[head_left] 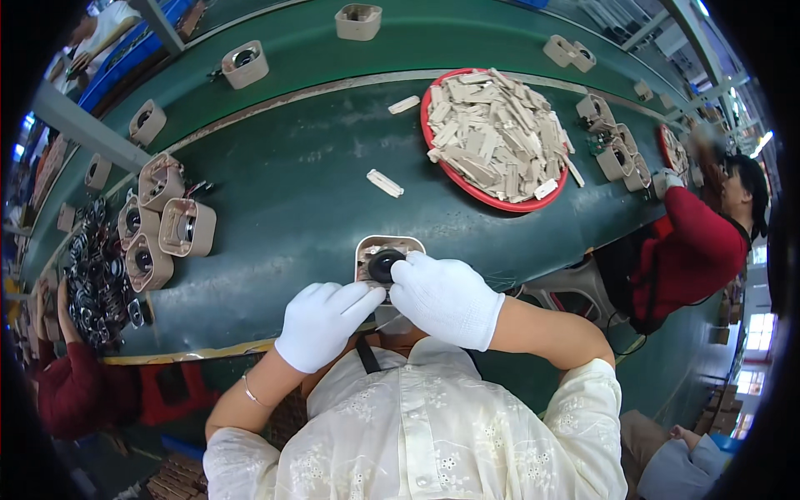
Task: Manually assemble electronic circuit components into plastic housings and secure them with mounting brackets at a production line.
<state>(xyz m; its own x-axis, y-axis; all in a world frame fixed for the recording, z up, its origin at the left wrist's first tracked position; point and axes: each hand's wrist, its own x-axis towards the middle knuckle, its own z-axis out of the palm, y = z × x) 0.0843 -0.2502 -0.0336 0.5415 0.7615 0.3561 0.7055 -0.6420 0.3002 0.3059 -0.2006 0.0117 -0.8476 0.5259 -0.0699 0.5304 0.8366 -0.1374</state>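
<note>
In front of my chest, at the table's near edge, sits a beige square housing [362, 250] with its open side up. Inside it is a black round part that looks like a small speaker [383, 265]. My right hand [450, 302], in a white knitted glove, has its fingers closed on the right side of that black part. My left hand [322, 325], gloved alike, presses its fingers together at the housing's near left edge. The fingertips of both hands nearly meet there, and they hide the housing's near side.
A red round basin [429, 125] heaped with beige strips [500, 133] stands ahead right; two loose strips [385, 183] lie nearby. Several housings [187, 227] and a pile of black speakers [96, 275] are at left. Beyond runs a green belt [304, 42] carrying housings. A co-worker in red [696, 250] sits right.
</note>
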